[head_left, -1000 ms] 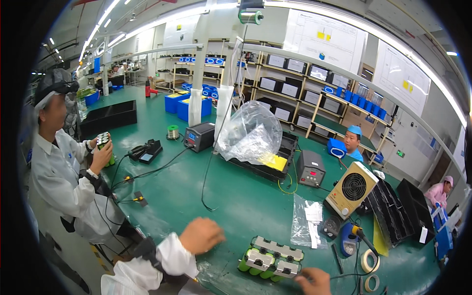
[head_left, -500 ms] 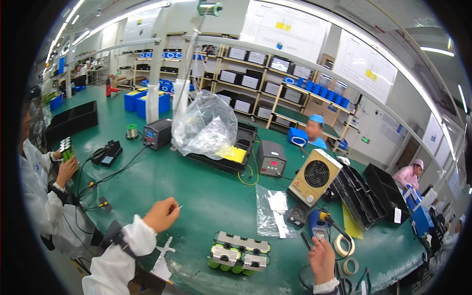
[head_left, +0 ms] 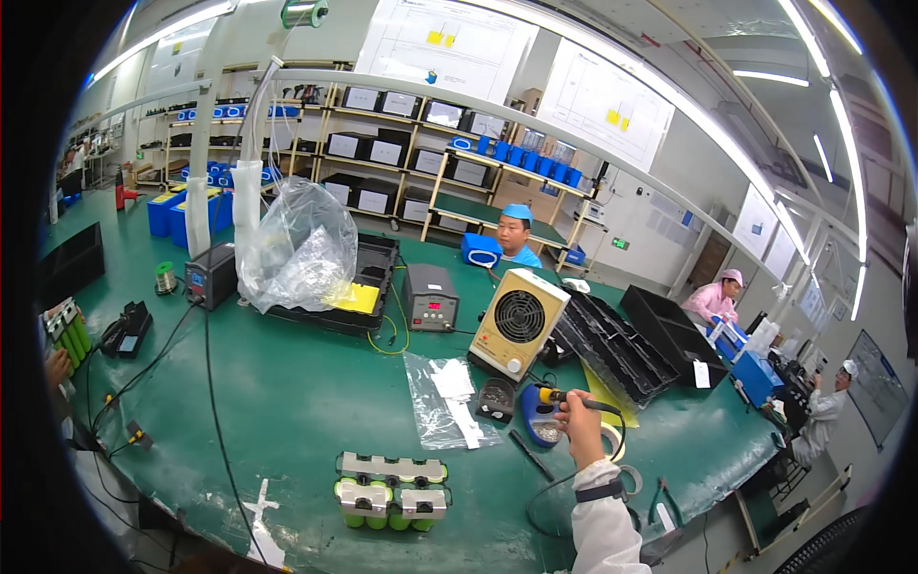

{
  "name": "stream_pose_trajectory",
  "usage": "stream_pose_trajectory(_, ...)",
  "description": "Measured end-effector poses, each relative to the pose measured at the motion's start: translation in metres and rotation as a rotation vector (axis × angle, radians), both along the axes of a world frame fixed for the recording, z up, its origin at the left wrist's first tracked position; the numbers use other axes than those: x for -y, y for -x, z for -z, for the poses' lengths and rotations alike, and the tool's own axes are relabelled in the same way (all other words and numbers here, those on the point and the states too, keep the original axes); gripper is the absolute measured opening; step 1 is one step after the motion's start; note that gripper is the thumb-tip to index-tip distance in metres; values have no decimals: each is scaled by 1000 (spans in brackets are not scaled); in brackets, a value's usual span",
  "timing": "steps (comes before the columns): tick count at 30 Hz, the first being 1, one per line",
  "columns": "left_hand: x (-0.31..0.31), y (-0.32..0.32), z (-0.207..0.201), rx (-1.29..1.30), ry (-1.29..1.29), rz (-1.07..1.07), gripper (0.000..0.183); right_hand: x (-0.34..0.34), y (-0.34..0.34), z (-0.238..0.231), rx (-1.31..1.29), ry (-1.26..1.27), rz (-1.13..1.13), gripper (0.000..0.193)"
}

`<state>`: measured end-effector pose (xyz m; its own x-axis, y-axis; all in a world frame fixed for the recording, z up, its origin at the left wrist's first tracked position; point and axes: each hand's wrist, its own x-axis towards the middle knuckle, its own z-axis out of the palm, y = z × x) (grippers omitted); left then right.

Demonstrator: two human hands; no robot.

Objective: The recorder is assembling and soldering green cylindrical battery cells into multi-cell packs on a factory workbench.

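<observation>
My right hand is closed round the handle of a soldering iron with a yellow collar. The iron's tip end is at its blue stand, and whether it still sits inside I cannot tell. A battery pack of green cells with silver metal strips across its top stands on the green table, left of that hand. My left hand is out of view.
Behind the stand is a beige fan unit, with a grey soldering station beside it. Tape rolls and pliers lie to the right. At far left, a co-worker's hand is at another green-celled pack.
The view has swung right. My right hand has moved forward and closed on the soldering iron. My left hand, earlier pinching a small thin piece, has left the picture.
</observation>
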<state>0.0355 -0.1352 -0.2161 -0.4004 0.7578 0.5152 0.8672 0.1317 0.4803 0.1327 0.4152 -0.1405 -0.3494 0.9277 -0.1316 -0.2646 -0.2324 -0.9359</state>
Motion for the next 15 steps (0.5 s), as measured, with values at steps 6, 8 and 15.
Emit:
stream_pose_trajectory(6, -13, -21, 8, -126, 69, 97, 18, 81, -7, -1, 545, -1002, 236, 21)
stream_pose_trajectory(8, -31, -14, -27, -219, 24, 85, 17, 83, 5, 12, 516, -1183, 174, 26)
stream_pose_trajectory(15, -58, 20, -124, -552, -131, -249, 32, 85, 15, 21, 558, -1051, -31, 36)
